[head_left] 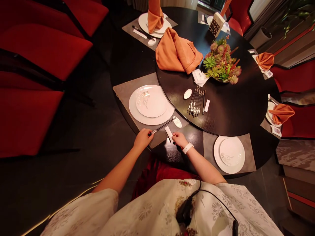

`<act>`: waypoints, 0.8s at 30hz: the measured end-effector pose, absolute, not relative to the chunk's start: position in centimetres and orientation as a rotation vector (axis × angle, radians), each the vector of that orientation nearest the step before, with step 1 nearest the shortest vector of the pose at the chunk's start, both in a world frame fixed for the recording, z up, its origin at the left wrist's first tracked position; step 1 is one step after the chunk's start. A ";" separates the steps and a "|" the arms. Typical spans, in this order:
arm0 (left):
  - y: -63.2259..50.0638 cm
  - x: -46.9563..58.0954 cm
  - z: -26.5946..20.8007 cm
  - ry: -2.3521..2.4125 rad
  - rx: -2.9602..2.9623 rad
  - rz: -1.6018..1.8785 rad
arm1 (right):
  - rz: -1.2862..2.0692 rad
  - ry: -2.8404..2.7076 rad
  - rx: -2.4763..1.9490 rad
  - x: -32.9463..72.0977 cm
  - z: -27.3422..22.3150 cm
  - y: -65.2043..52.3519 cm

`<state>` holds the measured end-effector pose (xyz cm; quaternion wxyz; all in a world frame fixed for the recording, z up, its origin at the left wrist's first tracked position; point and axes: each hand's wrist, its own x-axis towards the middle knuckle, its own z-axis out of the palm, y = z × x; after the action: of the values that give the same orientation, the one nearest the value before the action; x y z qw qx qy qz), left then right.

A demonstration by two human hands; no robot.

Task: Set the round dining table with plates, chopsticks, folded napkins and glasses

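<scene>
My left hand is closed on the thick ends of a pair of black chopsticks. Their thin tips lie across a small white oval rest on the grey placemat. Beside them, my right hand pinches a narrow white paper packet at its near end. Just beyond the chopsticks, a small patterned plate sits on a larger white plate. On the raised round turntable lies a bundle of black chopsticks with pale ends.
Near the bundle are another white oval rest, a white packet and small papers. Orange napkins and a flower arrangement stand farther back. More plates are at right. Red chairs line the left.
</scene>
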<state>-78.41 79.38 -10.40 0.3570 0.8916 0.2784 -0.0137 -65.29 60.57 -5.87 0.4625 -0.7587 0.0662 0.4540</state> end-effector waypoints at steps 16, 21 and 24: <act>79.8 -78.6 -11.1 0.674 2.199 0.015 | 1.140 0.475 -1.625 -67.4 -7.9 67.2; 80.1 -78.7 -11.0 0.650 2.180 -0.003 | 1.180 0.457 -1.645 -67.8 -8.5 68.0; 80.3 -78.7 -10.9 0.645 2.163 -0.021 | 1.229 0.415 -1.689 -68.2 -8.7 68.0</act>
<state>-78.72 80.32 -10.90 0.4281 0.8660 0.2583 -0.0085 -68.17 68.00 -8.68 0.4844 -0.6938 0.1706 0.5049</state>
